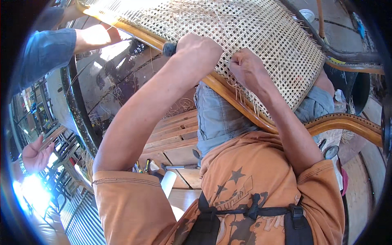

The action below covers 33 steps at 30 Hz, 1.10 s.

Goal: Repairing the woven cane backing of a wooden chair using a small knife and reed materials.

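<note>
A woven cane panel (281,57) in a curved wooden frame (241,107) lies across my lap. My left hand (199,48) is closed in a fist over the panel's near edge. From its left side sticks out the dark rounded end of what looks like a tool handle (169,49); the rest is hidden by the hand. Just right of it, my right hand (246,67) is closed, thumb and fingers pressed together on the weave. Whatever it pinches is too small to tell. Loose cane ends (257,104) hang over the frame below it.
Another person's arm in a blue sleeve (53,49) reaches toward the frame's far left. A second open hand (37,154) shows at left. Below lie wooden slats (173,128), a hammer-like tool (179,166) and cane scraps. A curved wooden arm (347,122) juts out right.
</note>
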{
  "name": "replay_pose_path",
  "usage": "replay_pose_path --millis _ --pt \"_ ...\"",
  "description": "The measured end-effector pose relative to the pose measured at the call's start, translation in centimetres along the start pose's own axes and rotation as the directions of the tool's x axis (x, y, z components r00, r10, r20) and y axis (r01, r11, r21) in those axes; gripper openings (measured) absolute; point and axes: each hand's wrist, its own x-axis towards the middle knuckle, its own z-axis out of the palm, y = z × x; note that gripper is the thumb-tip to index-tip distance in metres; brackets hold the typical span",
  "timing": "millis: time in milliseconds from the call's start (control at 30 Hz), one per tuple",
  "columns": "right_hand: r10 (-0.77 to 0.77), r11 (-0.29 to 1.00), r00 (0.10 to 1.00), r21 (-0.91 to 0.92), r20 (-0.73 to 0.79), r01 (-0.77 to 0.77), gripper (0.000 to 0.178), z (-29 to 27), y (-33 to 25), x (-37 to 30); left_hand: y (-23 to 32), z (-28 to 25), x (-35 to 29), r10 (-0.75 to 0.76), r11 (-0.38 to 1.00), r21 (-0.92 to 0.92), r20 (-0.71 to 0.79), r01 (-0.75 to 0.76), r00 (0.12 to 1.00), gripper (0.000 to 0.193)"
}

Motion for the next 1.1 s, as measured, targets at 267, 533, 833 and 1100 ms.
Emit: replay_pose_path --millis 267,533,833,1100 --pt "-0.071 0.973 0.987 -0.228 -0.146 0.036 0.019 1.2 -1.4 -0.4 0.8 -0.3 -0.6 -0.117 0.992 -0.033 0.055 0.118 0.992 0.017" --pt "0.001 0.98 0.999 -0.2 -0.053 -0.011 0.024 1.3 -1.1 -1.0 1.8 -1.9 -0.3 -0.055 0.997 0.067 0.109 0.048 0.993 0.018" --pt "-0.003 0.93 0.999 -0.366 -0.051 -0.016 0.027 1.1 -2.6 -0.8 0.8 -0.8 0.7 -0.211 0.975 -0.056 0.091 0.217 0.973 0.029" --pt "-0.44 0.887 0.876 -0.251 -0.197 0.389 0.01 0.0 -0.1 -0.1 -2.1 1.1 -2.7 -0.451 0.852 -0.227 0.14 0.472 0.882 0.043"
